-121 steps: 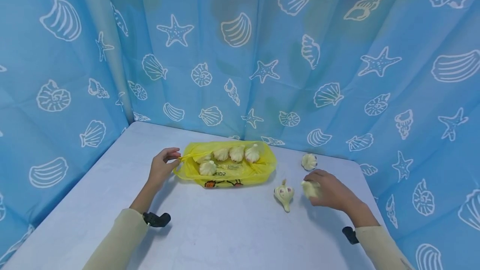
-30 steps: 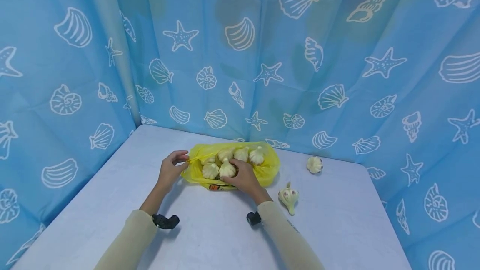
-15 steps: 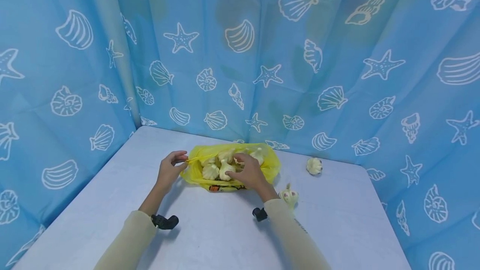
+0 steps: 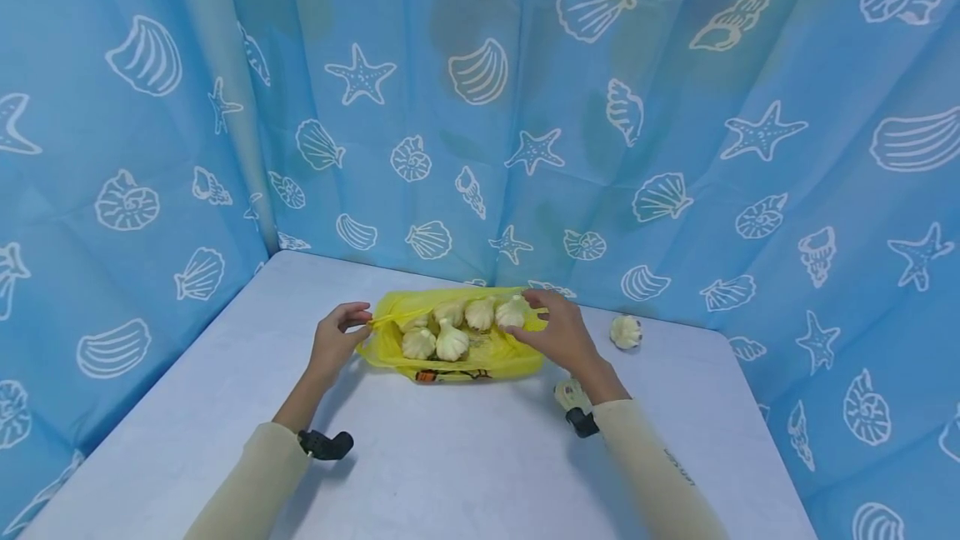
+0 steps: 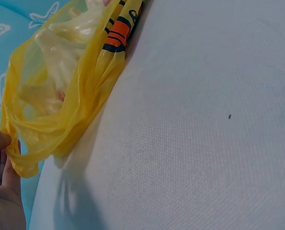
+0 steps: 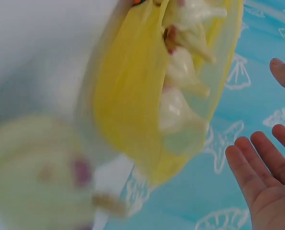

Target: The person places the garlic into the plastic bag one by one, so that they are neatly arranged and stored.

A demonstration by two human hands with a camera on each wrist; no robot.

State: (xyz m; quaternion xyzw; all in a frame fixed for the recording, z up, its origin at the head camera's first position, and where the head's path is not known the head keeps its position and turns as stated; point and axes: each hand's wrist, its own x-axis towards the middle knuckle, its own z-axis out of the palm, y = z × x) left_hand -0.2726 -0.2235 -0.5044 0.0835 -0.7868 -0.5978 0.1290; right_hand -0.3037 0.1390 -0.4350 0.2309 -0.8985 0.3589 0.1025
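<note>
A yellow plastic bag (image 4: 506,363) lies on its side with its mouth spread, and several garlic bulbs (image 4: 452,342) sit inside it. My left hand (image 4: 333,344) pinches the bag's left edge between thumb and finger; the left wrist view shows the same grip on the yellow bag (image 5: 92,98). Over the bag's right end is my right hand (image 4: 564,336), fingers spread. In the right wrist view that right hand (image 6: 271,191) holds nothing and appears apart from the bag. One loose garlic bulb (image 4: 572,395) is partly hidden by the right wrist.
Another loose garlic bulb (image 4: 626,332) lies on the table farther right, near the back edge. The white tabletop (image 4: 435,465) extends in front of the bag. A blue shell-print curtain (image 4: 450,190) hangs behind and on both sides.
My right hand brought a garlic bulb from the right into the bag, let go of it, then moved right across the bag's mouth. The left hand kept pinching the bag's edge.
</note>
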